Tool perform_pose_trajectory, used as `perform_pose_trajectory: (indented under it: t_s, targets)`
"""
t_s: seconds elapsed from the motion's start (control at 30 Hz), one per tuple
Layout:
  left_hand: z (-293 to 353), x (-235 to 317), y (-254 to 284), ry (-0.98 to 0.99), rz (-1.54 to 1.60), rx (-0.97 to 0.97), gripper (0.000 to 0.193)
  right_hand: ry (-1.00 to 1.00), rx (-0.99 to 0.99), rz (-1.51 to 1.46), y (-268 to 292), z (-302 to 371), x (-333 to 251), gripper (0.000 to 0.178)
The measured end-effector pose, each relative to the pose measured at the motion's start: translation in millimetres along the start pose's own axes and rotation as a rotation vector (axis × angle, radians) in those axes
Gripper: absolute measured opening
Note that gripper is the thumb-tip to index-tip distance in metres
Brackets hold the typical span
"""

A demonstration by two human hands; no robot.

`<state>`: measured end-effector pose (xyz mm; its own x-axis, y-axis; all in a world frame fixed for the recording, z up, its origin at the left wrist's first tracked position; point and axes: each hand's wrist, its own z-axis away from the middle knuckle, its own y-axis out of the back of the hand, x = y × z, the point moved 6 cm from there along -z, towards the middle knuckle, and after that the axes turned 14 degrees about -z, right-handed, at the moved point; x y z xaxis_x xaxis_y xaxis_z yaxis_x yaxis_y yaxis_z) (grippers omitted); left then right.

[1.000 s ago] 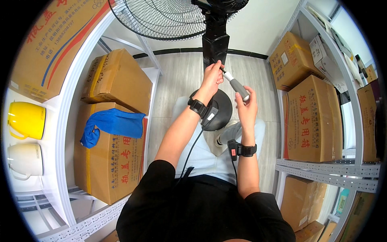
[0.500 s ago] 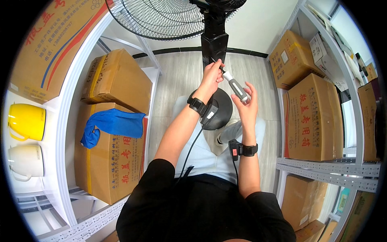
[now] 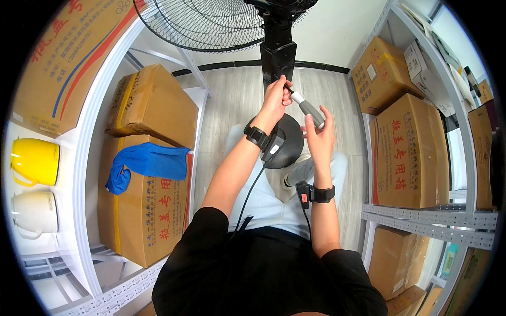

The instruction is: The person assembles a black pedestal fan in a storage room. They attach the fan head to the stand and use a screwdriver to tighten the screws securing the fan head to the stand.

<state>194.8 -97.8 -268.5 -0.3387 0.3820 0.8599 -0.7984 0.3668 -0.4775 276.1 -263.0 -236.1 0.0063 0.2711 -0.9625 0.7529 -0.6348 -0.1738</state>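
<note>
Head | left hand (image 3: 278, 98): pinching screwdriver shaft (image 3: 288, 89) | right hand (image 3: 320, 136): half-open around handle (image 3: 311, 109), contact unclear

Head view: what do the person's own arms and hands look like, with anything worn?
The left hand and right hand are ungloved, below short black sleeves. Each wrist wears a black strap with a dark box: white label on the left, reddish label on the right. A thin black cable trails from each box.
</note>
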Motion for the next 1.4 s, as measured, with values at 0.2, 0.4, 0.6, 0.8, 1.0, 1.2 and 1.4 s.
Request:
perform_pose_trajectory:
  t_s: [0.2, 0.4, 0.6, 0.8, 1.0, 1.2, 1.4]
  targets:
    - [0.1, -1.7, -0.9, 0.008, -0.019, -0.038, 0.035, -0.223, -0.001, -0.019, 5.9, -1.6, 9.4, 0.038]
    - [3.2, -2.8, -2.6, 0.031, -0.003, -0.096, 0.035, -0.036, 0.044, -0.009, 8.4, 5.7, 0.9, 0.036]
    - [5.9, -5.2, -4.3, 0.032, -0.024, -0.173, 0.032, -0.083, 0.077, -0.004, 16.4, 11.5, -3.8, 0.037]
    - [9.2, -3.9, -9.8, 0.022, -0.051, -0.164, 0.036, -0.069, 0.092, -0.031, 22.6, 13.9, -4.2, 0.036]
    - [5.6, -4.7, 5.1, -0.015, 0.122, -0.100, 0.051, -0.098, 0.078, -0.068, 37.7, 16.1, -3.6, 0.035]
    - [4.1, -19.4, 27.0, -0.059, 0.054, 0.014, 0.031, -0.139, 0.046, -0.064, 44.5, 19.2, -0.5, 0.034]
    - [2.4, -42.6, 60.8, -0.094, 0.104, 0.170, 0.022, -0.168, 0.044, -0.038, 46.9, 22.3, 10.0, 0.033]
